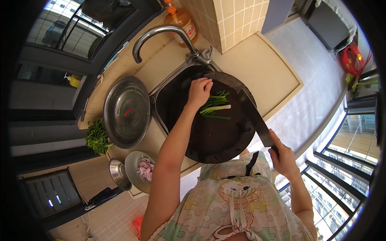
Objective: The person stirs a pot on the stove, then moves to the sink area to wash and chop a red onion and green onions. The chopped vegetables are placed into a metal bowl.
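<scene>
A dark round chopping board (217, 137) rests partly over the sink in front of me. Cut green onion stalks (215, 104) lie on it, one with a pale white end. My left hand (200, 92) is over the far part of the board, just beyond the stalks, with its fingers curled. Whether anything sits inside those fingers is hidden. At the board's right edge, my right hand (283, 158) grips the handle of a broad-bladed kitchen cleaver (256, 120). Its blade slants up and left across the board's rim.
Left of the sink (173, 96) stands a metal basin (126, 111) of water with a red piece in it. Leafy greens (98, 137), a small metal bowl (119, 174) and a bowl of sliced pinkish pieces (135, 168) are nearby. The faucet (164, 30) arches behind, beside an orange pump bottle (182, 27).
</scene>
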A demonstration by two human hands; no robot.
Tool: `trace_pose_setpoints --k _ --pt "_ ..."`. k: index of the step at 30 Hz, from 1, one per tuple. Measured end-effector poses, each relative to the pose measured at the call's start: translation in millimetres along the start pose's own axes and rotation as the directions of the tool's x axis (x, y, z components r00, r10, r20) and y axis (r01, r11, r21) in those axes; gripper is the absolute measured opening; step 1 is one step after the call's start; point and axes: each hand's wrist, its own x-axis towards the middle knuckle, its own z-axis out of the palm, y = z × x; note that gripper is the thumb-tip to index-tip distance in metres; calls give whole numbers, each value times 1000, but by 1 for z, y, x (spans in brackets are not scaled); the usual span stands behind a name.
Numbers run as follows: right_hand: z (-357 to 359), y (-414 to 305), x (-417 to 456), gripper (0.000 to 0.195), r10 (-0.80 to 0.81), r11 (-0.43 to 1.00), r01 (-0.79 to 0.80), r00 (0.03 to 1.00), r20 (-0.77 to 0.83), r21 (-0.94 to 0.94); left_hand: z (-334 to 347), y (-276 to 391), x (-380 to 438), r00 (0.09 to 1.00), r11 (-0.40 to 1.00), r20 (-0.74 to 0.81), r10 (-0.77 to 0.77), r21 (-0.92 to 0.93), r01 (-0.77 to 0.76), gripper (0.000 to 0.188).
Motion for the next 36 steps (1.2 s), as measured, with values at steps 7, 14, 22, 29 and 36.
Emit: trace_pose_setpoints --k 7,14,22,29,36 --pt "0 -2 8 71 74 997 -74 997 8 19 -7 37 -32 911 979 381 157 -181 -94 38" --pt "9 0 26 70 -10 999 7 998 -64 -46 -11 57 -69 920 962 319 228 71 -263 63" --pt "38 -19 43 76 -193 906 229 972 133 -356 0 77 -129 999 988 31 -40 150 35 56" --pt "31 -22 52 78 -179 881 225 973 146 -417 -1 77 -128 992 992 -59 -110 49 113 68" --pt "30 -22 51 77 -199 867 270 958 206 -419 -4 67 -128 978 987 -165 -129 -117 111 41"
